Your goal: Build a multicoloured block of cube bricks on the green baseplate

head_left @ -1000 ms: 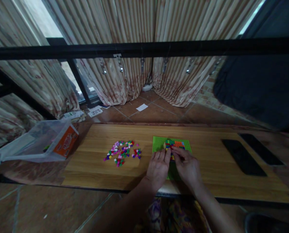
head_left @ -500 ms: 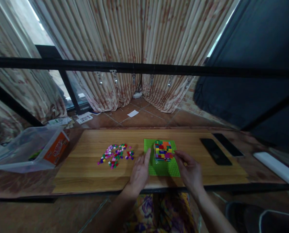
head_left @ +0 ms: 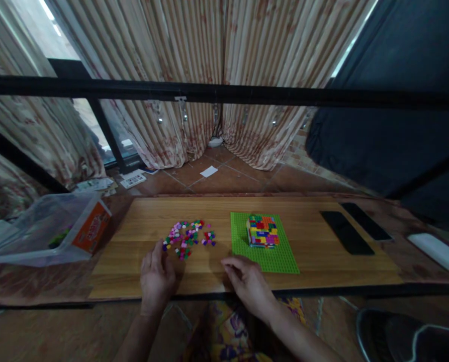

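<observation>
A block of many-coloured toy bricks (head_left: 262, 232) stands on a green studded baseplate (head_left: 280, 262). Loose small bricks (head_left: 184, 241) in pink, purple, green, red, white and yellow lie scattered to the left of it. My left hand (head_left: 157, 275) is at the near left edge of these loose bricks, its fingers stretched forward and apart from the thumb. Over the plate's near left corner is my right hand (head_left: 249, 284), fingers curled and thumb drawn to the index finger. Whether a small brick sits in that pinch cannot be made out.
Two dark flat slabs like phones (head_left: 347, 232) lie at the right of the wooden tabletop (head_left: 129, 226). A clear plastic bin (head_left: 39, 226) with an orange label stands at the left. A white long object (head_left: 435, 256) lies far right. A black bar (head_left: 224, 93) crosses beyond the table.
My left hand has moved left from the baseplate to the loose bricks. My right hand has come away from the brick block, leftward and nearer to me. The view has shifted slightly.
</observation>
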{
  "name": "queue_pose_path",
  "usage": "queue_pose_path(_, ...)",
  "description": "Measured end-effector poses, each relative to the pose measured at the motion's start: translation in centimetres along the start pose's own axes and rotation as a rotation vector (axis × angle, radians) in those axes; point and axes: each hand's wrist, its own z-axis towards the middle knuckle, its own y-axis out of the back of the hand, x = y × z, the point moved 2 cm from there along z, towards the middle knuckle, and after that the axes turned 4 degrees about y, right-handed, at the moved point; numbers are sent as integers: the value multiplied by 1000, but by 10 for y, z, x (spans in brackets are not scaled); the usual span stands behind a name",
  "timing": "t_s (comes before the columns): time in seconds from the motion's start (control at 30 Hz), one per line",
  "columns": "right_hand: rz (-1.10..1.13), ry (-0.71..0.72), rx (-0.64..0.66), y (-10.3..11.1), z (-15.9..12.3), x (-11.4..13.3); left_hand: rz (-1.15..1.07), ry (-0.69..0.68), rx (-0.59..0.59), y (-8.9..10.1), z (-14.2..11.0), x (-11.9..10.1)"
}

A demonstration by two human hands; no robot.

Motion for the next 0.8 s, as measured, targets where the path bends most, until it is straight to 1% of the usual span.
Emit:
queue_pose_path(0.1,-21,26,-3,-7,33,-4,-12,54,42,-2,-1,0)
queue_pose_path(0.23,-76,24,-42,-20,82,-11,-50,54,81,-4,-4,-6)
queue_pose_path(0.33,-152,75,17,-34,117,-14,-86,64,89,-2,-4,-8)
queue_pose_path(0.43,-253,151,109,-48,143,-16,-115,67,101,-1,-5,-8)
queue_pose_path(0.5,-315,174,173,-54,153,-19,-122,60,105,0,-5,-8)
queue_pose_path(0.57,-338,167,206,-56,156,-25,-128,50,106,0,-5,-8)
queue_pose_path(0.63,-335,141,183,-53,153,-33,-137,40,110,1,-6,-9)
queue_pose_path(0.73,-332,93,114,-43,145,-43,-151,40,116,2,-6,-10)
queue_pose_path(0.8,-335,81,108,-36,140,-45,-162,46,114,2,-5,-11)
